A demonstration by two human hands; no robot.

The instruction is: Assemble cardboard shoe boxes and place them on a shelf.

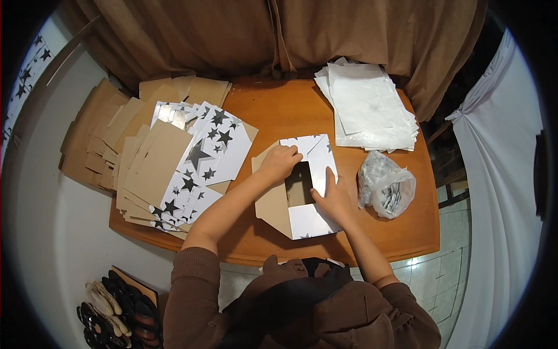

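Observation:
A partly folded cardboard box (301,222), white with black stars on one face and plain brown on the other, lies in front of me on the table. Its middle is a dark opening, and a brown flap (270,200) spreads out on its left side. My left hand (281,164) has its fingers curled at the box's far left corner, next to the opening. Across the opening, my right hand (336,202) grips the right wall, with the thumb at the inner edge and the other fingers partly hidden on the outer side.
On the wooden table (264,110), flat star-printed cardboard sheets (206,151) overlap at left beside brown cardboard pieces (96,139). White sheets (372,104) are stacked at the far right. A clear plastic bag (386,183) with small contents sits right of the box. Shoes (116,311) stand at lower left.

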